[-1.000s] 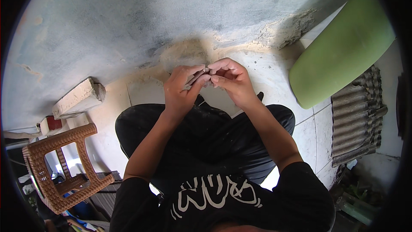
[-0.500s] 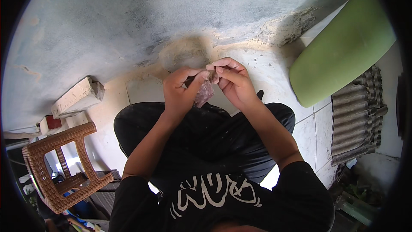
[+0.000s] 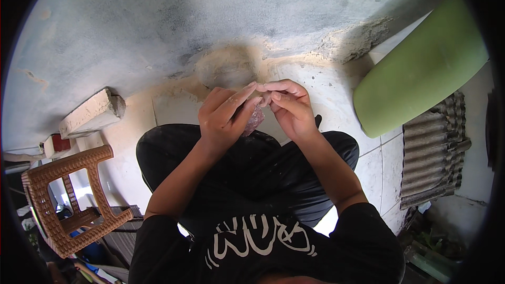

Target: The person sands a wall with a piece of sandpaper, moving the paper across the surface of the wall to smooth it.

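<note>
My left hand [image 3: 225,114] is closed round the upper end of a pinkish-red, white-flecked piece [image 3: 255,121] that hangs below its fingers. Whether this is a small packet or a lump of something, I cannot tell. My right hand [image 3: 292,109] is also closed, its fingertips and thumb pinched together and touching the left fingertips. What lies between the right fingers is hidden or too small to name. Both hands are held over my crossed legs [image 3: 210,171] in black trousers, with pale dust on the fingertips.
Ahead, a patchy grey wall [image 3: 158,26] meets white floor tiles [image 3: 336,87]. A pale block [image 3: 92,115] and an overturned brown plastic stool [image 3: 68,164] lie at the left. On the right are a large green rounded object [image 3: 421,68] and corrugated sheets [image 3: 434,150].
My left fingers have stretched forward to meet the right fingertips and now cover more of the pinkish piece. My right hand has shifted slightly down and right.
</note>
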The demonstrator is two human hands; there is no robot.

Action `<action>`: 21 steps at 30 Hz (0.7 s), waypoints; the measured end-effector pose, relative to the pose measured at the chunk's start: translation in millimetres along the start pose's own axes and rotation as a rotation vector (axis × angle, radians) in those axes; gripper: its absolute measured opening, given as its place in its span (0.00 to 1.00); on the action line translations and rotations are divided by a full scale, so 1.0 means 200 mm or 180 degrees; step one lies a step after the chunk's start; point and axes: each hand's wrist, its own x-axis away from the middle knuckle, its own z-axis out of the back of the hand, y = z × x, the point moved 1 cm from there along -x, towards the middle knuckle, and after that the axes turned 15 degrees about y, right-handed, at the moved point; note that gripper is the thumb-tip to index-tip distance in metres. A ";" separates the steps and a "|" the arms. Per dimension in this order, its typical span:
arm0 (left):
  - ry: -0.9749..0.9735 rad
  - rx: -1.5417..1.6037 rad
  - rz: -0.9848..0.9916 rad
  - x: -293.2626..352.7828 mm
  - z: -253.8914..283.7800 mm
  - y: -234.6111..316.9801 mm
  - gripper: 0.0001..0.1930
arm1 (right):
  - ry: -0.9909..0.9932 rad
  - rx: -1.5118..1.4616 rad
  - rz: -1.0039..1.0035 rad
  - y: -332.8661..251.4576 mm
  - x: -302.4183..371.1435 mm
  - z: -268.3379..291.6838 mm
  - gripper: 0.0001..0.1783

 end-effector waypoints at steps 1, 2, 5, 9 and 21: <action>0.0018 0.0004 -0.0090 0.00 0.00 0.00 0.18 | -0.0005 0.0006 -0.0002 0.00 0.00 0.00 0.14; 0.0026 0.0004 -0.0090 -0.01 0.00 0.00 0.18 | -0.0012 0.0031 0.0026 0.00 0.00 0.01 0.13; 0.0034 -0.0080 -0.0291 -0.02 0.01 0.01 0.17 | 0.0006 0.0120 0.0073 0.00 0.00 0.01 0.13; 0.0096 -0.0169 -0.0478 -0.01 0.00 0.01 0.16 | 0.0071 0.0076 0.0069 0.00 0.00 0.01 0.12; 0.0052 -0.0211 -0.0677 0.00 0.01 0.00 0.17 | 0.0002 0.0222 0.0212 0.00 0.00 0.01 0.14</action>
